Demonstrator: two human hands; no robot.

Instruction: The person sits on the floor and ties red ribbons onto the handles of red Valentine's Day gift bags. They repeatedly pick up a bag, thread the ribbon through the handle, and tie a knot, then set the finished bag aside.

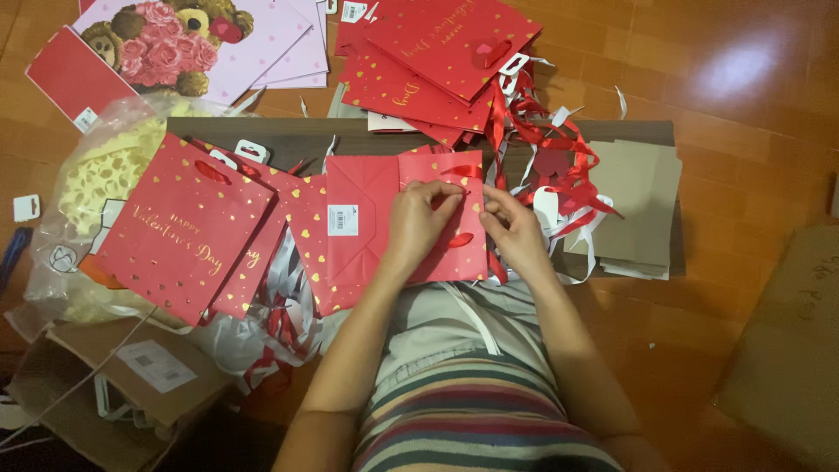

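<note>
Red gift bag (376, 223) lies flat and folded right in front of me on the dark wooden tabletop (350, 135), its long axis running away from me, its base fold and white barcode sticker (343, 219) turned up on the near-left side. Both of my grips meet at its upper right part, where the gold-heart panel ends: my left hand (419, 223) rests on the bag with thumb and fingers pinched together on the edge of the paper near a red ribbon handle (461, 171), and my right hand (516, 229) sits just beside it, fingertips closed on the same spot from the right, so the two grips almost touch. The left hand is slightly nearer to the bag's middle; the right hangs over its right edge, where a tangle of loose red and white ribbons (559, 175) trails off. Left of the bag, a stack of finished red bags with gold lettering (188, 232) leans overlapping toward me, touching my bag's left edge. Beyond the tabletop, more red bags (437, 52) fan out on the floor, next to pink bags printed with a teddy bear (175, 39). Plain brown card sheets (638, 205) sit at the tabletop's right end, well apart from my hands. Around lies a reddish wooden floor (743, 105), with an open cardboard box (122, 385) at the near left and a clear plastic sack of yellowish lace pieces (96, 175) beside it.
</note>
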